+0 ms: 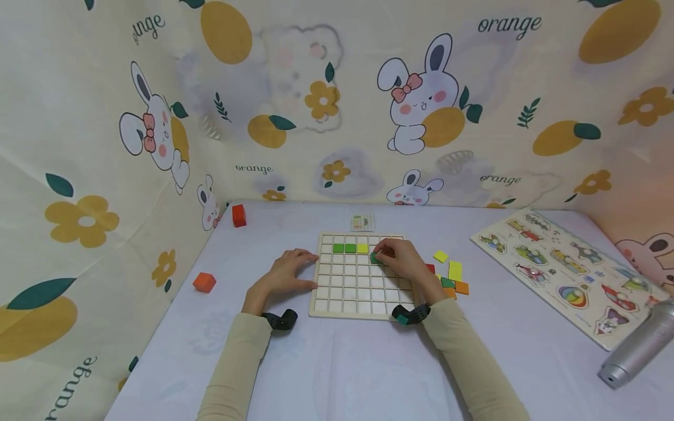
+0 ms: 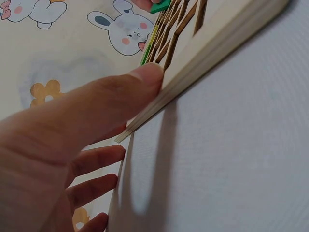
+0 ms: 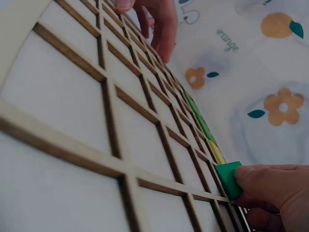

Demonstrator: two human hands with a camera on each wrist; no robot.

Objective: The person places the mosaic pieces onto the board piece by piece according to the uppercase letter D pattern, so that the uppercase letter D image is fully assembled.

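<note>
A wooden grid board (image 1: 314,292) with square cells lies flat on the table. Near its far edge, two green tiles (image 1: 344,248) and a yellow tile (image 1: 363,248) sit side by side in cells. My right hand (image 1: 402,258) pinches a darker green tile (image 3: 229,180) between thumb and finger, tilted over the board just right of the yellow one. At the board's left edge, my left hand (image 1: 286,272) rests with fingers spread and fairly straight; its thumb (image 2: 145,79) touches the wooden rim.
Loose yellow, orange, red and green tiles (image 1: 455,270) lie right of the board, partly behind my right wrist. A small pattern card (image 1: 363,222) is beyond the board. Two red blocks (image 1: 204,282) stand left. A picture puzzle board (image 1: 568,269) and a silver cylinder (image 1: 634,348) are far right.
</note>
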